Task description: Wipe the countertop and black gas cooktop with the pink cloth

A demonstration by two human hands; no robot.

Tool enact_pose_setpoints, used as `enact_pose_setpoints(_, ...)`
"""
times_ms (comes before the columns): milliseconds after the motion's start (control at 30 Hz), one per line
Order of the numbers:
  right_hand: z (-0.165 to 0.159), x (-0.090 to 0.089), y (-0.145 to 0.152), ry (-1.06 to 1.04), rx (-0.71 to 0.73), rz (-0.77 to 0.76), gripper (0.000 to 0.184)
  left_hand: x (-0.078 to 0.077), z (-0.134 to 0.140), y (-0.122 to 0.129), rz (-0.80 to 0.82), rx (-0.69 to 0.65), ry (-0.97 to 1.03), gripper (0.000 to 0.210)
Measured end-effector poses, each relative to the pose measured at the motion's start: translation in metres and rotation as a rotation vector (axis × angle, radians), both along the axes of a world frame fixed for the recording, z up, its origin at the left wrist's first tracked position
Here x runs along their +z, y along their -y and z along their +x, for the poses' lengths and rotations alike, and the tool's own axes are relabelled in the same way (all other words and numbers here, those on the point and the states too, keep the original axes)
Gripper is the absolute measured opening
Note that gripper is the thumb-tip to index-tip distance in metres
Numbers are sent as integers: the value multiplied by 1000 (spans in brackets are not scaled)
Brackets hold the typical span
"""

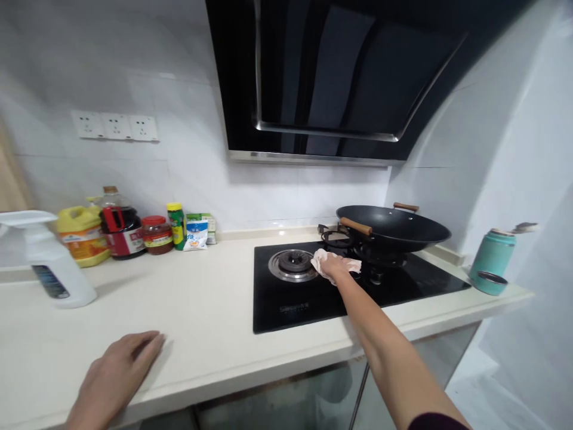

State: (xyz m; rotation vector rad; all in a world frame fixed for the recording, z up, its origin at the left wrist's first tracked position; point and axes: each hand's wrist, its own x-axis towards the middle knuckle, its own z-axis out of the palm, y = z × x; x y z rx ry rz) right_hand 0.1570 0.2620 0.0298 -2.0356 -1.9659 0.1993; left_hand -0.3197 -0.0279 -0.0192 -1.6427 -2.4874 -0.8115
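Pressing a cloth (336,261) onto the hob (358,286) beside the burner (293,264), the right hand (335,267) wipes while the left hand (119,370) lies flat and empty on the counter (201,310) for support.

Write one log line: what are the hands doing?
right hand: presses cloth on hob | left hand: flat on counter | wok: on burner

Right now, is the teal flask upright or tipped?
Tipped: the teal flask lies on its side at the counter's right end, its mouth facing the camera.
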Motion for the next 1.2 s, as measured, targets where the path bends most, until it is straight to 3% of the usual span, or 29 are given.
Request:
enact_pose_setpoints(267,-19,-11,53,29,181,33,58,11,14,1,-59,-40,-149,55)
enact_pose_setpoints(433,-22,-10,102,4,376,109,53,7,8,1,-60,-47,-136,54)
enact_pose_setpoints(600,26,-10,146,-45,579,191,32,0,-6,-3,-23,-46,-102,53)
enact_pose_setpoints(767,108,-24,158,-108,640,247,37,1,-3,-2,-43,-26,-90,55)
enact_pose_setpoints(833,140,-34,153,-78,579,290,42,2,0,-1,-50,-27,-89,55)
enact_pose_setpoints(967,200,-49,137,102,298,252,48,5,5,3,-71,-48,-83,57)
enact_pose_setpoints(1100,240,-44,120,174,71,189,48,7,8,5,-72,-66,-85,56)
enact_pose_setpoints(1200,248,-35,101,234,-93,146,45,7,6,3,-101,-55,-68,60)
